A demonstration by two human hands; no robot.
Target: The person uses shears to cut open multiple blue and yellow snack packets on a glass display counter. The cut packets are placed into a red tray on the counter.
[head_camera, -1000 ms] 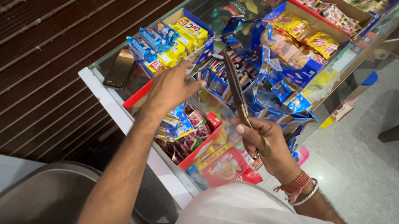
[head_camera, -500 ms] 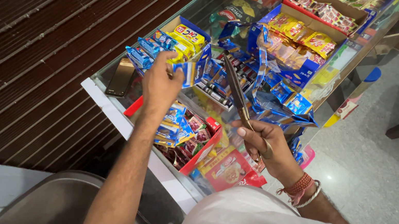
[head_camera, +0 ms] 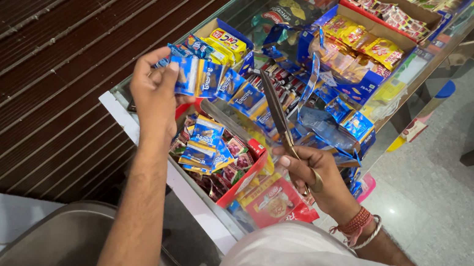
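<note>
Our left hand (head_camera: 154, 95) pinches the strip of blue snack packets (head_camera: 208, 78); right hand (head_camera: 317, 174) grips closed scissors (head_camera: 278, 115), blades pointing far, just right of the strip.

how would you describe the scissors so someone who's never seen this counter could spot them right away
Start at the glass counter crowded with boxes of snack packets. At its near edge the right hand holds the scissors, blades pointing up and away over the blue packets. They are the only long, dark metal thing among bright wrappers; the left hand holds a strip of small blue packets.
</note>
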